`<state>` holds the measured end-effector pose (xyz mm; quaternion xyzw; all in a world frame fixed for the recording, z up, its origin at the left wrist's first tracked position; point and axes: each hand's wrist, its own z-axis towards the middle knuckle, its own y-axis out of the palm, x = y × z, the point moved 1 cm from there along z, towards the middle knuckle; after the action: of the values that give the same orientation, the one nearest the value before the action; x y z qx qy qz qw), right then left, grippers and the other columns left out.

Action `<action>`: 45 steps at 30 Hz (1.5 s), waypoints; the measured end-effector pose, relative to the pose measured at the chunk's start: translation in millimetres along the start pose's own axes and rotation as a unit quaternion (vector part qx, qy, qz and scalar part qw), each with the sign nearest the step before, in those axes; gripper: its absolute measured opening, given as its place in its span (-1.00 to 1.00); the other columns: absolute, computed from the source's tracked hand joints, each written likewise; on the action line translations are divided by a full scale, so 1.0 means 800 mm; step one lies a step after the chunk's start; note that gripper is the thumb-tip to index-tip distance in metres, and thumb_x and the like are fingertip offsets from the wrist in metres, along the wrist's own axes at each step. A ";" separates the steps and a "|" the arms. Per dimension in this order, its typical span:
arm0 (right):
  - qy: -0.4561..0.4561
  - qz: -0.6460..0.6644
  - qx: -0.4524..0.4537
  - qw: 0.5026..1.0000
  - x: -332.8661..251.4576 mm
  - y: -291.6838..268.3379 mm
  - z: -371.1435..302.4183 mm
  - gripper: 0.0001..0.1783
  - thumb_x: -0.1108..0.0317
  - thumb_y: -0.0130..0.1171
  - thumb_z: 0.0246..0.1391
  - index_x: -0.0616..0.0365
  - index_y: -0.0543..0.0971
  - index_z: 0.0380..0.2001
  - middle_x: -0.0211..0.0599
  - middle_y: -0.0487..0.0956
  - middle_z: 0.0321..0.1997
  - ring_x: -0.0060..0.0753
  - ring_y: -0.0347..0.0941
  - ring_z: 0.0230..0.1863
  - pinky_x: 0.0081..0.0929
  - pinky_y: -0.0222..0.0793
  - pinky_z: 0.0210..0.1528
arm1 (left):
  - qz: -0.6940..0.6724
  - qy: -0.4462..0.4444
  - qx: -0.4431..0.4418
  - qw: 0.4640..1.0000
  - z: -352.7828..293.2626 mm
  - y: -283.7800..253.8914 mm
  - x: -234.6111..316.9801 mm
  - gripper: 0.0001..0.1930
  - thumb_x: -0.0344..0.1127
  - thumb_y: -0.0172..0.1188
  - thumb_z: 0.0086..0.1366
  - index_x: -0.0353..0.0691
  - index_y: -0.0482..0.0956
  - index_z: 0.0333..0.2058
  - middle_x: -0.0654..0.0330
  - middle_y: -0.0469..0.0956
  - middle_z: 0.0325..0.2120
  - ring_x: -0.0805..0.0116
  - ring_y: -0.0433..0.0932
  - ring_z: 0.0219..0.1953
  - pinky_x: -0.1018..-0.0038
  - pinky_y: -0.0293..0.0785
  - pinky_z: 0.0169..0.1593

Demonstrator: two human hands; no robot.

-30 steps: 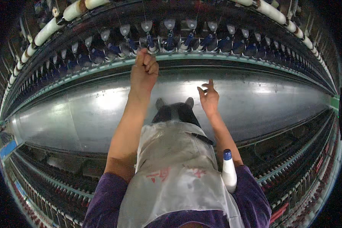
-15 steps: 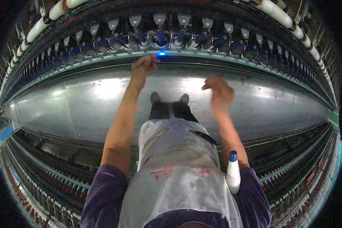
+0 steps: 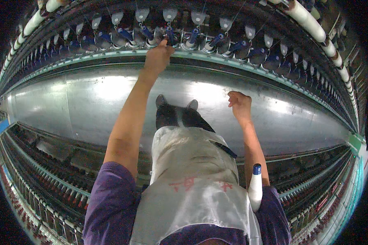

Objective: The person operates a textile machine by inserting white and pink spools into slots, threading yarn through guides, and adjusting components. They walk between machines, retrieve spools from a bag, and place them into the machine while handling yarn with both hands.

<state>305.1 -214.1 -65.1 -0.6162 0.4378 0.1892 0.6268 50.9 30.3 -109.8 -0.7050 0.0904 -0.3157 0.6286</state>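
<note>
My left hand [image 3: 158, 58] reaches up to the row of spindles, its fingers drawn together and the tips at the rim of a metal ring beside a blue-topped bobbin [image 3: 170, 36]. Whatever sits between those fingertips is too small to make out. Over the grey metal floor, my right hand [image 3: 240, 102] hangs off to the right with curled fingers; any thread in it cannot be seen. A white yarn bobbin with a blue tip [image 3: 255, 185] stands against the right side of my pale apron [image 3: 196, 163].
Ring rail [image 3: 131, 53] and spindles curve across the front, with grey hanging plates [image 3: 169, 15] above them. White rollers [image 3: 304, 20] run overhead. Behind me stands another spinning frame [image 3: 49, 173]. A dark slim object [image 3: 224, 148] lies at the apron's waist.
My left hand has risen from below the rail to the ring. My right hand has dropped slightly lower, its blur gone. The blue light at the rail no longer shows.
</note>
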 end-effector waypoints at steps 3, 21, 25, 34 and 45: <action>-0.035 -0.003 0.019 0.999 0.009 -0.003 0.011 -0.79 0.63 -0.04 0.00 0.28 0.60 -0.39 -0.22 0.56 -0.62 -0.47 0.48 -0.59 -0.51 0.41 -0.50 | 0.044 -0.024 0.046 0.998 -0.021 0.005 0.014 -0.80 -0.41 0.05 0.09 -0.06 0.61 -0.33 0.10 0.57 -0.12 0.04 0.60 -0.48 0.18 0.54 -0.41; 0.111 0.428 0.009 0.897 0.075 0.043 0.131 -0.84 0.47 0.10 0.11 0.33 0.62 -0.45 -0.30 0.52 -0.62 -0.53 0.43 -0.64 -0.52 0.39 -0.58 | -0.249 -0.337 0.366 0.831 -0.003 0.078 -0.002 -0.84 -0.19 0.37 -0.02 -0.08 0.67 -0.45 0.21 0.57 -0.61 0.29 0.51 -0.58 0.41 0.37 -0.48; 0.054 0.159 0.039 0.985 0.024 0.025 0.120 -0.85 0.51 0.09 0.10 0.37 0.60 -0.43 -0.27 0.53 -0.57 -0.54 0.43 -0.62 -0.54 0.39 -0.54 | -0.736 -0.420 0.302 0.437 0.003 0.056 0.024 -0.80 -0.24 0.37 0.00 -0.16 0.65 -0.40 0.33 0.52 -0.60 0.53 0.39 -0.64 0.57 0.18 -0.61; -0.367 -0.241 0.007 0.899 -0.122 0.026 0.092 -0.77 0.51 0.19 -0.07 0.15 0.54 -0.25 -0.28 0.54 -0.41 -0.31 0.51 -0.44 -0.43 0.42 -0.52 | -0.621 -0.235 0.285 0.691 0.022 -0.103 0.081 -0.79 -0.33 0.35 0.07 -0.34 0.64 -0.35 0.40 0.51 -0.57 0.67 0.34 -0.57 0.70 0.14 -0.52; -0.435 -0.166 0.031 0.884 -0.172 -0.003 0.054 -0.61 0.59 0.24 -0.26 0.08 0.53 -0.24 -0.40 0.48 -0.37 -0.38 0.43 -0.49 -0.48 0.36 -0.51 | -0.652 -0.351 0.131 0.659 -0.001 0.011 0.041 -0.43 0.14 -0.01 0.27 -0.25 0.50 0.00 0.22 0.43 -0.76 0.46 0.41 -0.73 0.48 0.29 -0.62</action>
<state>245.8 -132.3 37.5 -0.5154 0.0182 0.3179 0.7955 78.9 11.0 -107.3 -0.5516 -0.6622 -0.3829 0.3326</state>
